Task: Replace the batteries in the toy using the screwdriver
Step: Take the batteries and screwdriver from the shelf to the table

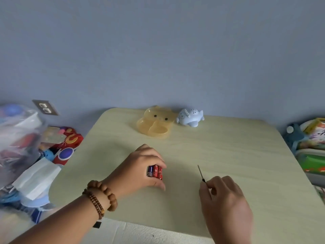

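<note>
Grips batteries (155,172) in left hand (140,166) with curled fingers, palm down at table (246,155) centre. Pinches screwdriver (201,173) in right hand (225,196), shaft pointing away. Has toy (190,118) well ahead at far edge, untouched, just beside yellow dish (154,124).

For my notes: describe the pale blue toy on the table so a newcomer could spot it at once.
Start at the pale table and look to its far edge, by the wall. Two things sit there side by side: the toy is the right one, opaque pale blue with small dots, unlike the translucent yellow cat-faced dish on its left.
</note>
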Tool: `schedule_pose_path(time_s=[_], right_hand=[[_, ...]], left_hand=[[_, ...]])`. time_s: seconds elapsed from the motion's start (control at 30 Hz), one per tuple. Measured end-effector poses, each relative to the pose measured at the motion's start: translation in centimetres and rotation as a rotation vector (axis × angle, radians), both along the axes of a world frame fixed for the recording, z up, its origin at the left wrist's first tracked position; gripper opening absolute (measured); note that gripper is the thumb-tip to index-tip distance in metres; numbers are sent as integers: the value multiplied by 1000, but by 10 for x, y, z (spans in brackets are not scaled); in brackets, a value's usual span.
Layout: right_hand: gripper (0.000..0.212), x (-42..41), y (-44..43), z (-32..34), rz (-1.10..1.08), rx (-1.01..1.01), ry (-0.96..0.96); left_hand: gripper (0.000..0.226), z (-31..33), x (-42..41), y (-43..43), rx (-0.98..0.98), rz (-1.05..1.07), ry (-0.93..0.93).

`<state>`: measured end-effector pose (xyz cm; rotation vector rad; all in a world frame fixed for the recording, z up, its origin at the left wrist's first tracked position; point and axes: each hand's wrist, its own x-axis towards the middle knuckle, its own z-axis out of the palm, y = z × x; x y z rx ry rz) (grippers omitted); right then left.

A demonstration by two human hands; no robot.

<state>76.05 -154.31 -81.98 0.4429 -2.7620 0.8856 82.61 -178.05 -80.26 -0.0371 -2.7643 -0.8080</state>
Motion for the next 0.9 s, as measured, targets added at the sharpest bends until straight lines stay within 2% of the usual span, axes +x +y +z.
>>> schedule_pose_path(time_s=[0.13, 0.3, 0.43, 0.63, 0.77, 0.9], right_hand=[[21, -14, -17, -10, -44, -25, 77], [18, -30, -16, -8, -8, 5, 23], [11, -39, -19, -5, 76, -38, 59], [20, -41, -25, -9, 65, -30, 79], [10, -41, -25, -8, 55, 31, 68], [12, -34, -25, -9, 12, 40, 99]], left_hand=[[52, -26, -13, -9, 50, 8, 21], [51, -27, -16, -14, 101, 0, -26], [50, -27, -17, -15, 80, -13, -58], [49, -27, -20, -18, 87, -45, -60], [48, -30, -21, -21, 75, -46, -39], [47, -33, -19, -19, 66, -57, -10]])
